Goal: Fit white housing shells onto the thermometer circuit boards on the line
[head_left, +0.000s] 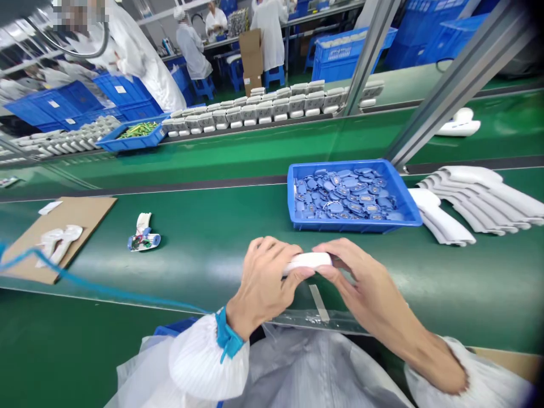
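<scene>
Casing [308, 262] is lying crosswise, long axis running left to right, with left hand [266, 283] and right hand [361, 277] grasping opposite ends.

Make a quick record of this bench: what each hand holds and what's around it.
Left hand: holds one end of a white plastic housing
Right hand: holds the other end of the housing
Ahead: blue tray of blue parts
Belt, left: opened device with circuit board
Belt, right: stacked white housings
Surface: green conveyor belt
</scene>
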### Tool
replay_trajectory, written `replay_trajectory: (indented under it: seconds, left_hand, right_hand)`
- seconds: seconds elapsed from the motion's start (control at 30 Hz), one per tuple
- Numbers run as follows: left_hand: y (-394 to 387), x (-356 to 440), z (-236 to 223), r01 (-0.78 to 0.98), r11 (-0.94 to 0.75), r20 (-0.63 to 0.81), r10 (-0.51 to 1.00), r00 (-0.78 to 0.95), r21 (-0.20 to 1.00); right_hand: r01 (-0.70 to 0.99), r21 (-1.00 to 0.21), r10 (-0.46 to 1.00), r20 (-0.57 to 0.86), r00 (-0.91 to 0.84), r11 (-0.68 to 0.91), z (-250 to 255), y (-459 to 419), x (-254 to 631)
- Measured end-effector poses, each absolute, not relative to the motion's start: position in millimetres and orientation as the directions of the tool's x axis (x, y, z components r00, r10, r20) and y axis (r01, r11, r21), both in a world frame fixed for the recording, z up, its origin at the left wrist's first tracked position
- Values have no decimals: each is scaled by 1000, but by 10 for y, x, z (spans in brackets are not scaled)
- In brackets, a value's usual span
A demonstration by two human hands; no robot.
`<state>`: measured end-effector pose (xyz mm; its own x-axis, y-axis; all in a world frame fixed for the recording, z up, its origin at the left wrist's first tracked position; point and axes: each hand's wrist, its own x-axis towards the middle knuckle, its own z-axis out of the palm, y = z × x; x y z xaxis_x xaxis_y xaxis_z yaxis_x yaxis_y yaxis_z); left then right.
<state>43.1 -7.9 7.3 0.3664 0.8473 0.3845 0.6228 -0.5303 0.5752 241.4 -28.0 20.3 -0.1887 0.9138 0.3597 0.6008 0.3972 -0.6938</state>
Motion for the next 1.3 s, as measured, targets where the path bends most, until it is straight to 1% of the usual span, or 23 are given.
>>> replay_trajectory:
  seconds: [0.07, 0.13, 0.2, 0.27, 0.33, 0.37, 0.43, 0.47, 0.5, 0.53, 0.57, 0.6, 0.67, 0.73, 0.77, 0.83, 0.87, 0.93, 1.03, 1.1, 1.13, 1.2, 1.3]
  left_hand:
    - [-107, 493, -40, 641, -381, 407, 906, 116, 666]
    - [-78, 572, -147, 681, -246, 398, 914, -74, 690]
    - [10, 624, -206, 727, -229, 423, 901, -93, 648]
    - [109, 611, -191, 731, -253, 408, 912, -37, 633]
    - [147, 529, -123, 683, -268, 318, 947, 56, 679]
    - [130, 474, -89, 647, -279, 286, 953, 98, 709]
    - [35, 370, -59, 553, -334, 308, 941, 144, 763]
    - [-25, 335, -71, 496, -363, 355, 928, 114, 789]
    - [-81, 318, -100, 444, -369, 392, 919, 43, 816]
    - [-121, 319, -140, 403, -344, 400, 915, -61, 848]
    - [-139, 336, -187, 365, -291, 371, 912, -172, 884]
    - [-132, 364, -235, 327, -228, 321, 909, -267, 917]
    - [-50, 436, -318, 264, -125, 220, 904, -368, 956]
    - [82, 503, -372, 228, -82, 168, 906, -388, 970]
    - [148, 530, -386, 223, -71, 156, 906, -394, 972]
    - [248, 565, -384, 233, -62, 155, 900, -408, 971]
    - [273, 571, -364, 240, -68, 164, 900, -405, 968]
    - [266, 549, -282, 231, -98, 175, 923, -342, 968]
    - [148, 444, -85, 82, -122, 127, 990, -56, 989]
    - [52, 368, 39, -39, -93, 97, 984, 148, 995]
    - [13, 339, 86, -71, -79, 93, 974, 207, 994]
    - [-47, 302, 140, -53, -88, 99, 963, 250, 995]
    - [-117, 237, 132, 153, -236, 193, 948, 253, 960]
  right_hand:
    - [607, -692, 920, 319, -227, 390, 184, -354, 2440]
    - [612, -676, 911, 292, -291, 411, 152, -423, 2391]
    - [645, -631, 902, 313, -298, 432, 100, -481, 2287]
    - [685, -603, 908, 342, -241, 409, 39, -513, 2185]
    - [677, -664, 943, 298, -149, 317, -15, -504, 2135]
    - [642, -733, 972, 217, -91, 224, -36, -483, 2135]
    - [491, -867, 996, -87, 20, -86, -67, -425, 2170]
    - [383, -885, 960, -278, 20, -265, -77, -398, 2192]
    - [287, -864, 897, -440, -31, -414, -85, -378, 2207]
    - [227, -834, 838, -535, -110, -503, -91, -370, 2210]
    - [213, -832, 816, -550, -181, -513, -95, -375, 2198]
    - [243, -861, 837, -499, -224, -448, -100, -392, 2170]
    - [391, -906, 927, -276, -255, -162, -116, -450, 2076]
    - [559, -819, 960, -39, -278, 129, -150, -512, 1966]
    - [628, -746, 957, 40, -287, 219, -174, -535, 1919]
    - [714, -639, 954, 123, -274, 287, -226, -554, 1873]
    - [728, -625, 957, 133, -256, 282, -250, -551, 1881]
    - [676, -704, 969, 72, -238, 218, -285, -525, 1966]
    - [506, -862, 974, -85, -211, 35, -304, -456, 2197]
    - [437, -897, 964, -169, -206, -64, -299, -405, 2326]
    - [419, -903, 955, -201, -218, -95, -291, -387, 2361]
    - [402, -904, 937, -255, -239, -144, -261, -377, 2362]
    - [423, -886, 943, -286, -171, -192, -214, -414, 2278]
